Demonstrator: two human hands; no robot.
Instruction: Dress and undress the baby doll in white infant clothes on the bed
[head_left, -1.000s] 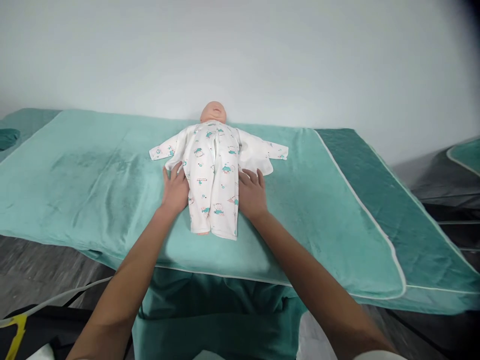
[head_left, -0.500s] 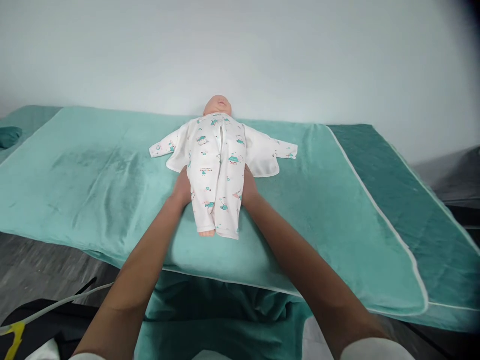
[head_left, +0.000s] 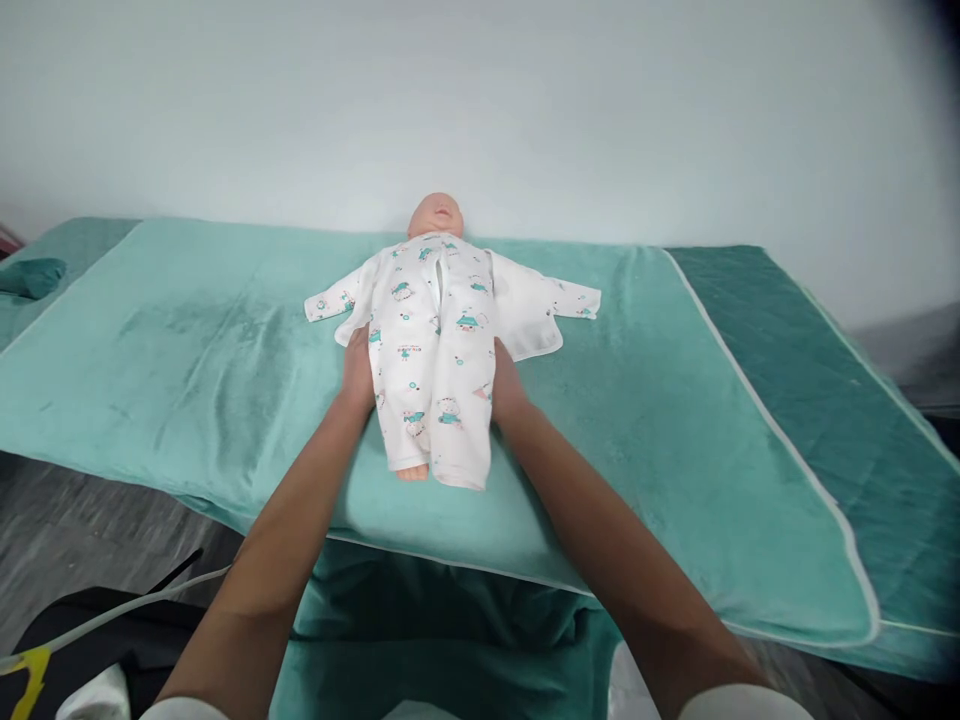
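Observation:
A baby doll (head_left: 436, 213) lies on its back, head toward the wall. White printed baby trousers (head_left: 465, 400) cover its front from the legs up to near the neck. A bare foot (head_left: 412, 472) shows below one trouser leg; no foot shows at the other. Beneath the trousers, a white baby jacket (head_left: 527, 310) spreads out with both sleeves stretched sideways. My left hand (head_left: 358, 370) is closed at the left edge of the trousers, and my right hand (head_left: 510, 385) at the right edge. The cloth hides most of the fingers of both hands.
A light green velvet blanket (head_left: 660, 440) with white piping covers the bed, over a darker green cover (head_left: 795, 370). Behind stands a white wall (head_left: 480, 110). At lower left are a pale cable (head_left: 135, 603) with yellow tape and a black object (head_left: 150, 640).
The view has shifted slightly. My hands are a little farther apart, and the trousers look wider, with the right trouser leg moved slightly right and toward me.

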